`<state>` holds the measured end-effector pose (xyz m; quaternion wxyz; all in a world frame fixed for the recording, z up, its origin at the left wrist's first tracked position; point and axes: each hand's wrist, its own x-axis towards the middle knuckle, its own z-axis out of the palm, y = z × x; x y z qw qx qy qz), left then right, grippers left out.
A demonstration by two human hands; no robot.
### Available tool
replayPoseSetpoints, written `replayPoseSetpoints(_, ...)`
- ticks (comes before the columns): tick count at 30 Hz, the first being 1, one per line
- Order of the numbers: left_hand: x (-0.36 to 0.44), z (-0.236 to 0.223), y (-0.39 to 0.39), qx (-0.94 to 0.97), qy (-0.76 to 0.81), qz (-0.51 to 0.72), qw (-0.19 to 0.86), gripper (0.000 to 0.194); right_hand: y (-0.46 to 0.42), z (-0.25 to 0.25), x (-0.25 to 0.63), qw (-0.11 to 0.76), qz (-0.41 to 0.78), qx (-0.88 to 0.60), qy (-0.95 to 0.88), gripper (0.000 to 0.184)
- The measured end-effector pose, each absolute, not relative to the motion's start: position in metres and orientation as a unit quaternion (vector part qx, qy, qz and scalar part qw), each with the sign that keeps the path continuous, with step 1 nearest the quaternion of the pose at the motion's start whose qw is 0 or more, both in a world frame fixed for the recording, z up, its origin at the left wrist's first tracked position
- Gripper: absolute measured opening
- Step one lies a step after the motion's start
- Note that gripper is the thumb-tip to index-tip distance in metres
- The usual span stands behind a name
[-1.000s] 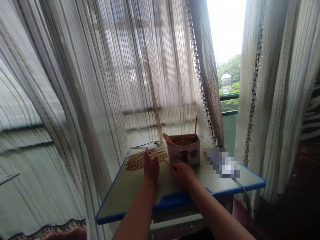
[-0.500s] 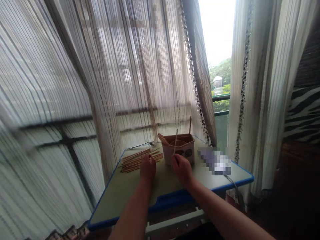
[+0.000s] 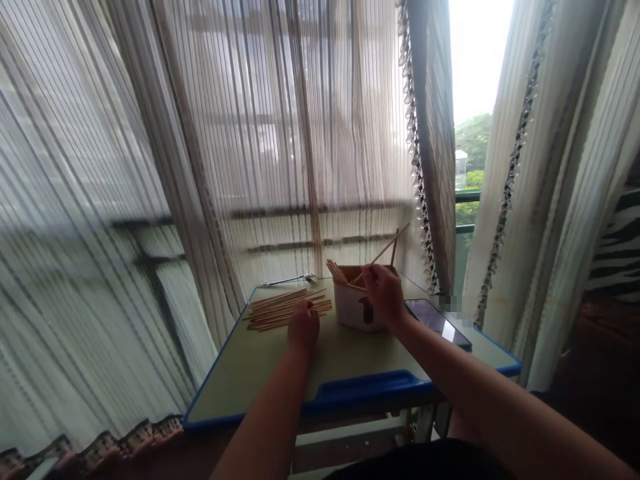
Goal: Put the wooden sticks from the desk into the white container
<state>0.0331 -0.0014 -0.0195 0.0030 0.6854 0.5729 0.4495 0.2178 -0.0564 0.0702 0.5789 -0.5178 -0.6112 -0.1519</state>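
My right hand [image 3: 386, 293] is at the box's right front, pinching a thin wooden chopstick [image 3: 391, 242]. The stick slants up to the right, its lower end reaching over the opening of the light-coloured box [image 3: 350, 310] with a brown rim. A bundle of chopsticks [image 3: 337, 272] leans in the box's left corner, and a darker stick [image 3: 395, 247] stands at its far right. My left hand [image 3: 304, 325] rests at the right part of a pile of loose chopsticks [image 3: 273, 313], fingers curled; what they hold, if anything, is hidden.
The small table [image 3: 240, 387] has a blue edge and a blue front ledge. A phone or tablet [image 3: 440, 323] lies right of the box. A shiny metal utensil [image 3: 290, 281] lies at the back left. Striped sheer curtains [image 3: 280, 133] hang close behind the table.
My right hand has risen and moved forward to the box's rim, and its chopstick has tipped from nearly upright to slanting right. My left hand stays by the pile. The view has shifted slightly.
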Motion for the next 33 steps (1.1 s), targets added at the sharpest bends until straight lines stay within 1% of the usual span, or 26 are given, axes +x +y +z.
replayPoseSetpoints(4, 0.031, -0.022, 0.001, 0.686, 0.575, 0.446, 0.007, 0.014, -0.035, 0.078, 0.215, 0.501, -0.156, -0.567, -0.636, 0.036)
replayPoseSetpoints(10, 0.031, -0.021, 0.002, 0.687, 0.575, 0.444, 0.014, 0.013, -0.014, 0.085, 0.212, 0.338, -0.099, -0.622, -0.7, 0.04)
replayPoseSetpoints(12, 0.031, -0.02, 0.001, 0.687, 0.575, 0.444, 0.019, 0.013, -0.012, 0.088, 0.212, 0.304, -0.094, -0.631, -0.707, 0.043)
replayPoseSetpoints(15, 0.032, -0.019, 0.0, 0.686, 0.58, 0.438, 0.023, 0.013, -0.009, 0.094, 0.212, 0.279, -0.088, -0.641, -0.709, 0.041)
replayPoseSetpoints(17, 0.032, -0.018, -0.001, 0.686, 0.582, 0.435, 0.021, 0.013, -0.007, 0.095, 0.212, 0.272, -0.082, -0.646, -0.709, 0.042)
replayPoseSetpoints(21, 0.032, -0.018, -0.001, 0.689, 0.586, 0.426, 0.018, 0.012, -0.002, 0.094, 0.211, 0.27, -0.052, -0.656, -0.703, 0.054)
replayPoseSetpoints(25, 0.032, -0.017, -0.002, 0.693, 0.585, 0.421, 0.016, 0.011, 0.001, 0.09, 0.21, 0.307, -0.054, -0.632, -0.709, 0.057)
replayPoseSetpoints(27, 0.031, -0.016, -0.002, 0.693, 0.586, 0.42, 0.014, 0.01, 0.0, 0.09, 0.21, 0.337, -0.064, -0.612, -0.713, 0.054)
replayPoseSetpoints(31, 0.032, -0.014, -0.004, 0.693, 0.594, 0.408, 0.015, 0.01, -0.002, 0.089, 0.209, 0.385, -0.069, -0.578, -0.716, 0.037)
replayPoseSetpoints(33, 0.032, -0.014, -0.004, 0.692, 0.597, 0.406, 0.014, 0.01, -0.002, 0.088, 0.209, 0.4, -0.073, -0.569, -0.715, 0.033)
